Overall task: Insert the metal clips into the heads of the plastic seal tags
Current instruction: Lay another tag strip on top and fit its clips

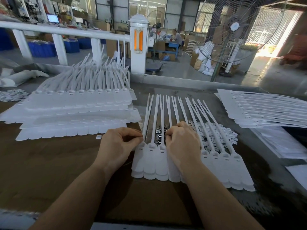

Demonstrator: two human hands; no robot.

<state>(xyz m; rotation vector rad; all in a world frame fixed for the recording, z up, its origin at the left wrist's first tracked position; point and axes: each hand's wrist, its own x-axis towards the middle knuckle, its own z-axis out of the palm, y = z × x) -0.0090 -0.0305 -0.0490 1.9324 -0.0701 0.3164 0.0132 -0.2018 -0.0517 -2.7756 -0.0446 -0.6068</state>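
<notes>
A strip of white plastic seal tags (221,170) lies in front of me, heads in a row and tails pointing away. Behind the heads a heap of small metal clips (160,132) lies under the tails, reaching right. My left hand (118,144) has its fingers curled, and its fingertips pinch at the leftmost tag's tail just above the head (142,145). My right hand (181,143) rests over the middle heads with its fingers curled down at the clips; what they hold is hidden.
Stacks of white tag strips (79,105) fill the left of the brown table (49,163), and another stack (265,112) lies at the right. One loose clip (98,137) sits near my left hand. A standing fan (232,30) and white railing (66,31) stand beyond.
</notes>
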